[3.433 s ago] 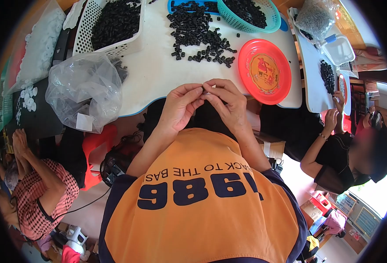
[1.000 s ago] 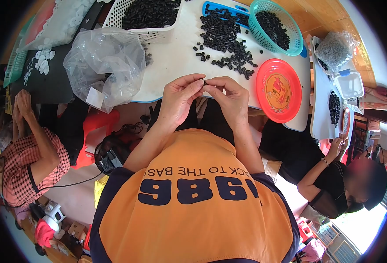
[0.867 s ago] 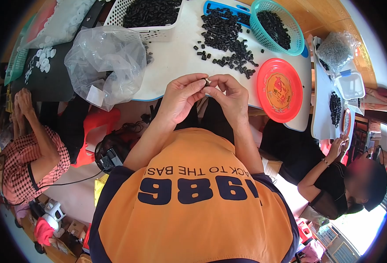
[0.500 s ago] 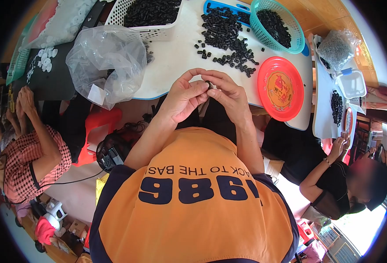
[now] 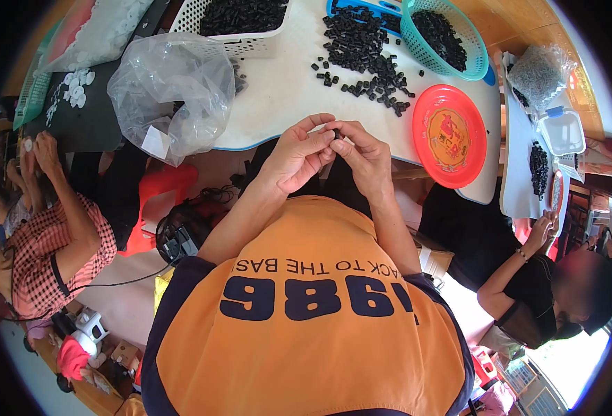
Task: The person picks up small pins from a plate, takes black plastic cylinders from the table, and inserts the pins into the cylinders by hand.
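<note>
At the left, thin white plastic discs [image 5: 77, 83] are lying loose on a dark surface [image 5: 98, 128]. Beside it, a crumpled clear plastic bag [image 5: 170, 83] is slumping over the white desk's [image 5: 285, 90] near-left corner, and a white perforated plastic basket [image 5: 254, 47] is holding black pieces behind it, its walls probably containing the bulk. Just off the front edge, the left hand [image 5: 299, 159] is nearly closing, thumb and forefinger pinching one small black piece [image 5: 338, 133]; the right hand [image 5: 366, 163] is meeting it, fingers bent and fingertips gripping the same piece, seemingly because something so tiny needs steadying from both sides. Beyond, short black cylindrical pieces [image 5: 354, 45] are spreading loose toward the front edge, presumably for easy picking. A teal perforated plastic basket [image 5: 412, 43] is containing more near the far-right corner, while a round red plate [image 5: 449, 136] is lying by the near-right corner, within the right hand's reach.
</note>
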`<state>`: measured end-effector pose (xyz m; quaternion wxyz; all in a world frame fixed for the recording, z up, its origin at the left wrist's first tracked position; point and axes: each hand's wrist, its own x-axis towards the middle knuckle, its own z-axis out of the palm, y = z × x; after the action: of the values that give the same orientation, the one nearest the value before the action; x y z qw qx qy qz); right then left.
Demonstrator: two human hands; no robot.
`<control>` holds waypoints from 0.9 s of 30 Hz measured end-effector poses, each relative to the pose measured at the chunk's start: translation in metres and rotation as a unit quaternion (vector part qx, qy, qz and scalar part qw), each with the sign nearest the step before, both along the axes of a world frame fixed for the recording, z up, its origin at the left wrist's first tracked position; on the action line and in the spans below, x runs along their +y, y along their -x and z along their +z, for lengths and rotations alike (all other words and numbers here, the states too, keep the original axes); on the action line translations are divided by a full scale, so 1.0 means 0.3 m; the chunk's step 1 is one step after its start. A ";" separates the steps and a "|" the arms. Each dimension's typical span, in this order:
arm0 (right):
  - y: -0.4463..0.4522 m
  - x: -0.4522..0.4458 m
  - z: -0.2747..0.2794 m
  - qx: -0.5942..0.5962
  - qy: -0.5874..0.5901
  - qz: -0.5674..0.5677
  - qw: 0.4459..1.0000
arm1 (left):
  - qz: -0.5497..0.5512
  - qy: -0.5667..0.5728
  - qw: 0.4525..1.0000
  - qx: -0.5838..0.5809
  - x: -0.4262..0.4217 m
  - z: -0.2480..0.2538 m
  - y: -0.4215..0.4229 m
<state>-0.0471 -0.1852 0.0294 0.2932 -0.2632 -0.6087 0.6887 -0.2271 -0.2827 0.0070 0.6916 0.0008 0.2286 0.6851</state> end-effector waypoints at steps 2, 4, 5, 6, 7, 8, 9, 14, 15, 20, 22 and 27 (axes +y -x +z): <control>-0.002 -0.007 -0.005 -0.010 -0.004 -0.005 1.000 | 0.001 0.005 1.000 0.002 -0.005 -0.001 -0.006; 0.002 -0.002 -0.002 0.001 -0.010 -0.007 1.000 | -0.004 -0.005 1.000 -0.013 0.004 -0.006 -0.007; 0.004 0.000 0.000 0.013 -0.016 -0.010 1.000 | -0.010 -0.016 0.999 -0.029 0.005 -0.007 -0.007; 0.004 -0.001 0.000 0.013 -0.015 -0.010 1.000 | -0.010 -0.015 0.999 -0.029 0.000 -0.007 -0.006; 0.004 -0.001 0.000 0.034 -0.007 -0.011 0.999 | -0.023 -0.024 0.999 -0.041 -0.006 -0.006 -0.004; 0.004 -0.002 -0.001 0.055 0.002 -0.012 0.998 | -0.036 -0.033 0.997 -0.053 -0.011 -0.005 -0.003; 0.003 -0.006 -0.006 0.055 0.003 -0.011 0.998 | -0.035 -0.032 0.997 -0.053 -0.017 0.002 -0.006; -0.015 -0.015 -0.014 0.094 0.029 -0.027 0.995 | -0.070 -0.025 0.987 -0.144 -0.024 0.093 -0.019; -0.018 -0.014 -0.007 0.093 0.030 -0.027 0.995 | -0.070 -0.024 0.987 -0.144 -0.027 0.101 -0.022; -0.035 0.005 -0.008 0.089 0.033 -0.002 0.995 | -0.091 -0.045 0.984 -0.144 -0.041 0.072 -0.026; -0.038 0.002 0.002 0.085 0.029 0.004 0.996 | -0.096 -0.023 0.984 -0.152 -0.045 0.059 -0.026; -0.051 0.015 0.006 0.045 -0.042 0.024 0.998 | -0.124 -0.008 0.979 -0.165 -0.061 0.043 -0.003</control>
<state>-0.0319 -0.1806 0.0313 0.3147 -0.2046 -0.6296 0.6802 -0.2262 -0.3011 0.0200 0.7993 -0.0781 0.1044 0.5866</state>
